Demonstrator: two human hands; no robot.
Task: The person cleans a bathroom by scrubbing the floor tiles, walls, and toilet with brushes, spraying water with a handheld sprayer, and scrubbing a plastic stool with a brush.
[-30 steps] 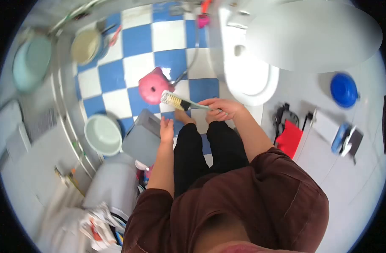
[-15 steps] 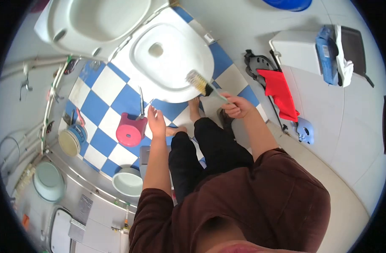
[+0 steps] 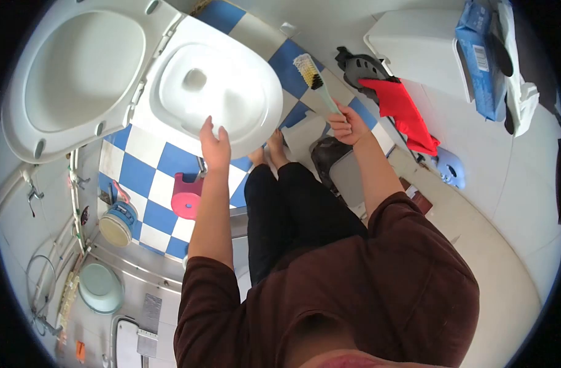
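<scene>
1. Before you, the toilet (image 3: pixel 269 101) gapes; overreaching could unbalance you.
2. Your left hand (image 3: pixel 215 147), fingers parted, is over its near side; misjudged depth risks a knock.
3. Your right hand (image 3: pixel 349 124) grips the brush (image 3: pixel 318 84) beside it; slackness could drop it.

Pale-handled brush (image 3: pixel 319 84), held aslant

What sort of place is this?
Most likely a bathroom: there's a toilet, a blue-and-white tiled floor, and a scrubbing-type brush held in the person's right hand.
</scene>
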